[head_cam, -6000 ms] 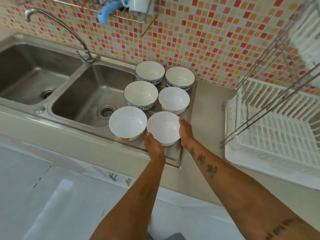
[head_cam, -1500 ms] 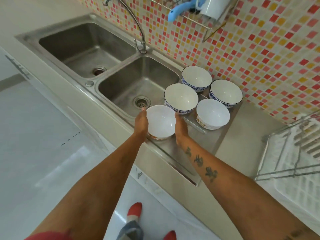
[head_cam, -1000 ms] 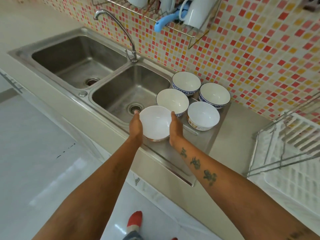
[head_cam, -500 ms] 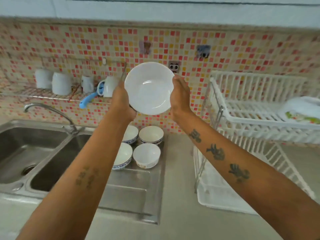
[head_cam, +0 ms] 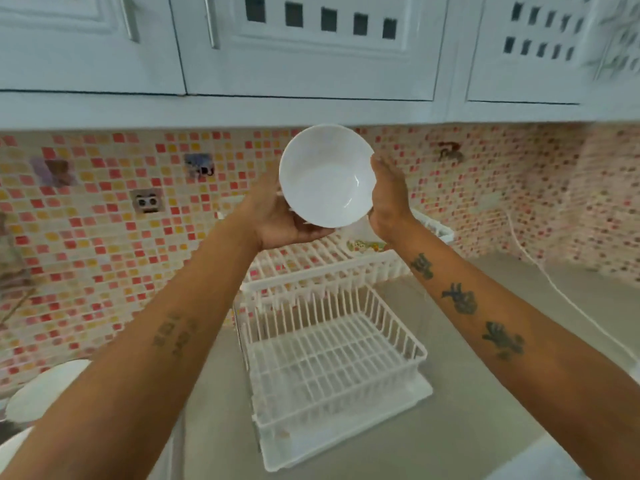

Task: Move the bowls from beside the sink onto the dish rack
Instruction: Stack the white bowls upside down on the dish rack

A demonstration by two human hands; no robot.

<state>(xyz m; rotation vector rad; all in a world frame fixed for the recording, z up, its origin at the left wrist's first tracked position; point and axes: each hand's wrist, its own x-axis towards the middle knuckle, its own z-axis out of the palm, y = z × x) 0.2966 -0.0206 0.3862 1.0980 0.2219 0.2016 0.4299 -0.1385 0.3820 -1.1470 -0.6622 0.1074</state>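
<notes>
I hold a plain white bowl [head_cam: 325, 176] up in the air with both hands, its inside tilted toward me. My left hand [head_cam: 277, 216] cups it from below and the left. My right hand [head_cam: 386, 195] presses flat against its right rim. The bowl hangs above the upper tier of a white two-tier dish rack [head_cam: 322, 275]. A bowl with a patterned band [head_cam: 367, 242] lies on that upper tier, partly hidden behind my right wrist. Two more white bowls [head_cam: 45, 389] show at the lower left edge.
The rack's lower tier [head_cam: 332, 358] stands on a white drip tray on the grey counter [head_cam: 485, 375]. White wall cabinets [head_cam: 311, 46] hang close above the bowl. A white cord [head_cam: 554, 289] runs across the counter at right. A tiled wall stands behind.
The view has swung right, from the sink side to the dish rack. Both hands carried the white bowl right, over the rack's upper tier.
</notes>
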